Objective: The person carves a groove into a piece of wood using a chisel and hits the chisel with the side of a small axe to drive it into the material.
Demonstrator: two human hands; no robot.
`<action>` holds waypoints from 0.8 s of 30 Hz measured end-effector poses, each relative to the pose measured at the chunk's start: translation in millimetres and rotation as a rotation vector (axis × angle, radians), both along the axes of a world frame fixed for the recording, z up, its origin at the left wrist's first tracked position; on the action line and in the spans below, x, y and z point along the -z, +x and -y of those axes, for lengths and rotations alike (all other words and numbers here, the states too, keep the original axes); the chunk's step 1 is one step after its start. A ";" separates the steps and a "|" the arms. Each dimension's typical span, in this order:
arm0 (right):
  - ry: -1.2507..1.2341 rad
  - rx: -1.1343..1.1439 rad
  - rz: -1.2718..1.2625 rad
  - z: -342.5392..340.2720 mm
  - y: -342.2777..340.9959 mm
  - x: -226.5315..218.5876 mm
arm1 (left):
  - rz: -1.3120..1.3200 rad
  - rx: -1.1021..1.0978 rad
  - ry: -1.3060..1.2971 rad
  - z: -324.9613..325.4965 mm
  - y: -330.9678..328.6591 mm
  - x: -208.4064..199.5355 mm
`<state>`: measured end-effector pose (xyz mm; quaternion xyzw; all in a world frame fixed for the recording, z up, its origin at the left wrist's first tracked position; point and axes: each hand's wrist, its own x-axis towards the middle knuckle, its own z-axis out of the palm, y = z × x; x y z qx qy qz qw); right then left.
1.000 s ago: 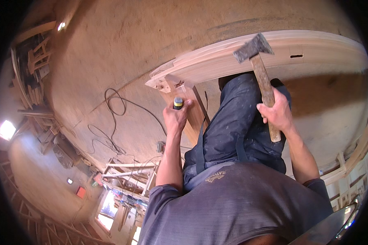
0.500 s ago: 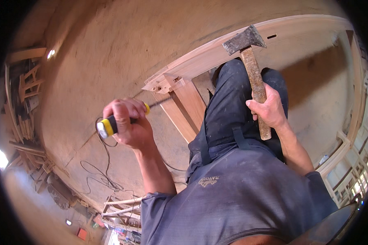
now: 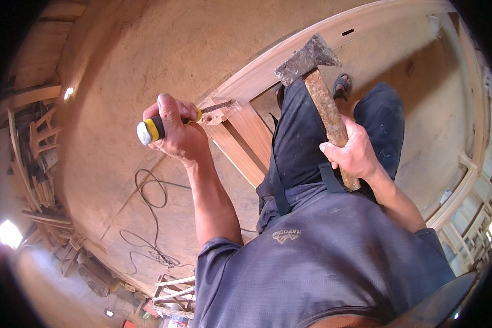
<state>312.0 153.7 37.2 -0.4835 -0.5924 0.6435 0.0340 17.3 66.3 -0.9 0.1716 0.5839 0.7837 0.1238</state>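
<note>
My left hand is closed around the black and yellow handle of a chisel. Its narrow brown blade reaches over the corner of a pale wooden frame, where cut recesses show. Whether the tip touches the wood I cannot tell. My right hand grips the worn wooden handle of a hatchet, low down near its end. The hatchet's grey steel head, blunt on one side and flared on the other, is raised over my left knee, and above the long frame rail in the picture.
A dark cable lies in loops on the brown floor to my left. Wooden pieces are stacked at the far left, and more slatted framework stands at right. A small dark slot is cut in the long rail.
My left hand has brought the chisel up, and its blade now lies across the frame corner. The hatchet has shifted left in view. My knees are wider apart, showing a sandalled foot.
</note>
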 end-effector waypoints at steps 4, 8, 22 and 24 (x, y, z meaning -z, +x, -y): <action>0.100 -0.050 0.002 -7.3 2.7 3.8 | -0.038 0.045 -0.116 -7.7 10.8 -6.6; 0.404 -0.127 -0.084 -8.6 7.3 16.8 | -0.041 -0.014 -0.073 7.7 34.3 4.3; 0.523 -0.214 -0.112 -20.0 4.9 -13.6 | -0.304 -0.107 -0.429 -15.8 41.5 24.7; 0.685 -0.182 -0.272 -31.2 -11.0 -36.7 | -0.322 0.056 -0.320 -25.1 56.2 5.6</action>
